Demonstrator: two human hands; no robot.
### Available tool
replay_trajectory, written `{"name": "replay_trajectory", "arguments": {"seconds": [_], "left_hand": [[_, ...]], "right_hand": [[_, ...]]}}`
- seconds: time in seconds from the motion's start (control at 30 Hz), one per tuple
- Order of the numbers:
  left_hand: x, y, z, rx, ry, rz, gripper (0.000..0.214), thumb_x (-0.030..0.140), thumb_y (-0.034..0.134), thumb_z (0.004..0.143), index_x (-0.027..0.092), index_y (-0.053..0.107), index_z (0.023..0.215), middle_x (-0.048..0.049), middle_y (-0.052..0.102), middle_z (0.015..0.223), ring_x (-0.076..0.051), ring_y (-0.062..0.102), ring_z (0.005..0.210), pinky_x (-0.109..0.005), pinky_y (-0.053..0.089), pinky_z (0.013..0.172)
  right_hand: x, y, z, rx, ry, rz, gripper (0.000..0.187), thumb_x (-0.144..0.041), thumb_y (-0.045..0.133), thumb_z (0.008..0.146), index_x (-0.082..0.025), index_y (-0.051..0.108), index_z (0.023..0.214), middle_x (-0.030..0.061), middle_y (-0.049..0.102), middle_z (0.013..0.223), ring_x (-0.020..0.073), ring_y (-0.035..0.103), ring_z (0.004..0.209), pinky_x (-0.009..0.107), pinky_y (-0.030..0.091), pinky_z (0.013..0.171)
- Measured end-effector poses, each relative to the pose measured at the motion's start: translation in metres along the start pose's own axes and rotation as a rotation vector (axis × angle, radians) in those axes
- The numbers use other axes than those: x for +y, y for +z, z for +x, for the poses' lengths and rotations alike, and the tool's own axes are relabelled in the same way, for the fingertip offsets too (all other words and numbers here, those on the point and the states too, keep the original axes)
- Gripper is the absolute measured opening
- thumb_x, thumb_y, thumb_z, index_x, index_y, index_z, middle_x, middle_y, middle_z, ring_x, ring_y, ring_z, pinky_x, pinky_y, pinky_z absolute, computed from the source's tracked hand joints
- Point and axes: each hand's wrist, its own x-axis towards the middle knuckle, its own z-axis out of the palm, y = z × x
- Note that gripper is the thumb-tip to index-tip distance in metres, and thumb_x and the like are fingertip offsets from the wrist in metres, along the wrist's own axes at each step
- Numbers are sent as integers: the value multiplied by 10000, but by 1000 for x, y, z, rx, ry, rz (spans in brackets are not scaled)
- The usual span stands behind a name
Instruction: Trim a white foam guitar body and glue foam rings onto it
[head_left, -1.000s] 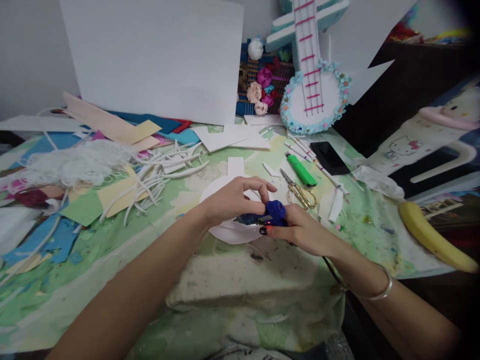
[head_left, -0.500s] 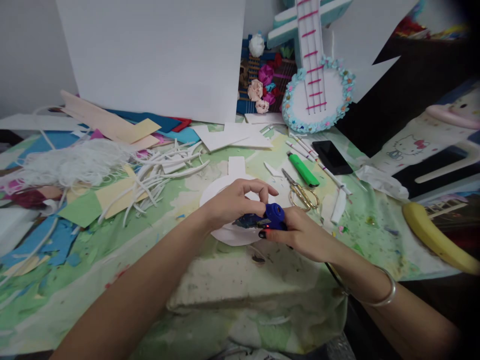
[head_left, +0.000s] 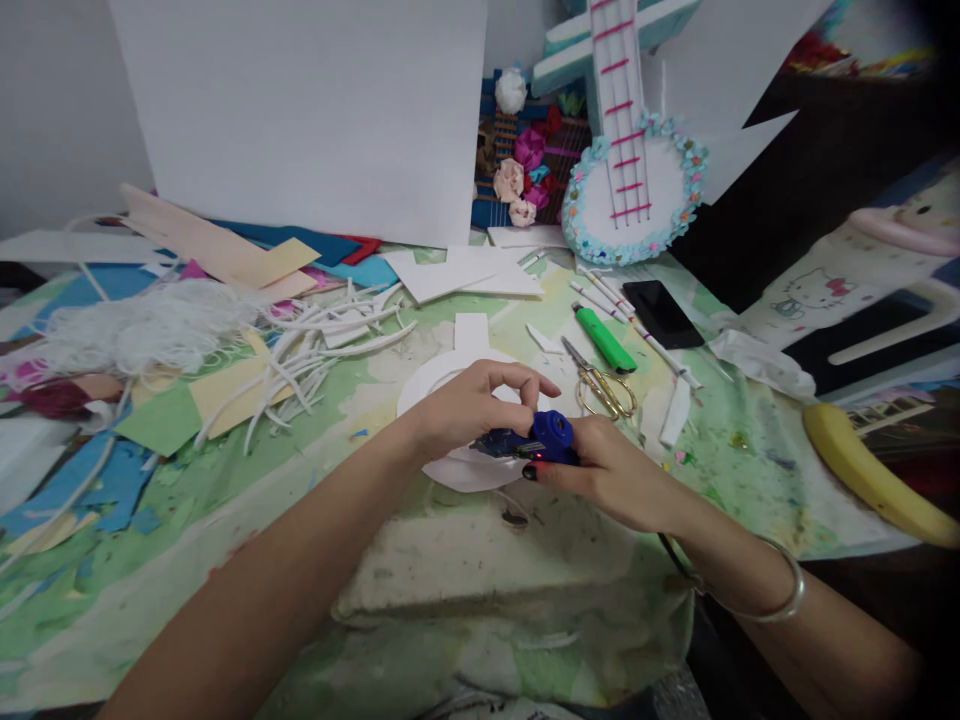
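Observation:
My right hand (head_left: 611, 475) is wrapped round a blue hot glue gun (head_left: 553, 438), which has a small red light and a dark cord by the wrist. The gun's nozzle end points left, over a white guitar-shaped cutout (head_left: 471, 332) that lies flat with its short neck pointing away. Over the round part of this cutout, my left hand (head_left: 484, 400) is bent with its fingers curled close to the gun's front. What those fingers pinch, if anything, is hidden. Gold-handled scissors (head_left: 606, 390) lie just beyond my right hand.
A green box cutter (head_left: 604, 338), a black phone (head_left: 664, 312) and a banana (head_left: 870, 480) lie to the right. White strips (head_left: 300, 350) and coloured paper scraps (head_left: 161, 425) cover the left. Behind stand a large white board (head_left: 307, 120) and a decorated toy guitar (head_left: 630, 190).
Both hands and the glue gun stay nearly in place. My right hand and the gun have shifted very slightly to the right; the view has moved a little.

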Motion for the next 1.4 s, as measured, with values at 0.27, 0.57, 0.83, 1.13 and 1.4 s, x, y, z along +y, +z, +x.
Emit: {"name": "replay_trajectory", "arguments": {"seconds": [0.27, 0.57, 0.83, 1.13, 1.4], "left_hand": [[-2, 7, 4, -18, -3, -33, 69, 140, 537, 615, 162, 492, 568, -64, 610, 1102, -242, 543, 1057, -365, 419, 847], [-1, 14, 15, -44, -4, -64, 76, 139, 542, 601, 162, 485, 555, -74, 619, 1077, -257, 524, 1093, -385, 409, 868], [-1, 19, 26, -58, 16, -104, 73, 125, 556, 602, 152, 506, 557, -77, 622, 1017, -243, 511, 1101, -356, 389, 861], [-3, 27, 38, 19, 79, -76, 90, 114, 559, 603, 144, 499, 542, -42, 606, 940, -164, 550, 895, -291, 408, 777], [-7, 29, 46, 63, 93, -69, 76, 113, 547, 600, 144, 501, 548, -27, 591, 894, -137, 518, 823, -264, 393, 685]], "right_hand": [[-1, -6, -8, -7, 53, -44, 237, -275, 526, 768, -181, 392, 597, -50, 355, 542, 81, 341, 512, 238, 235, 495], [8, -11, -18, 18, 88, -42, 232, -284, 530, 766, -184, 390, 611, -47, 357, 549, 87, 342, 518, 248, 235, 496], [12, -20, -24, 28, 120, -70, 212, -305, 517, 766, -187, 400, 635, -50, 356, 570, 90, 335, 530, 249, 239, 501], [17, -30, -26, 54, 162, -96, 225, -301, 499, 760, -191, 382, 602, -45, 338, 563, 96, 328, 538, 254, 242, 508], [19, -35, -23, 81, 186, -153, 216, -313, 500, 759, -190, 404, 609, -43, 349, 564, 97, 332, 534, 250, 248, 501]]}}
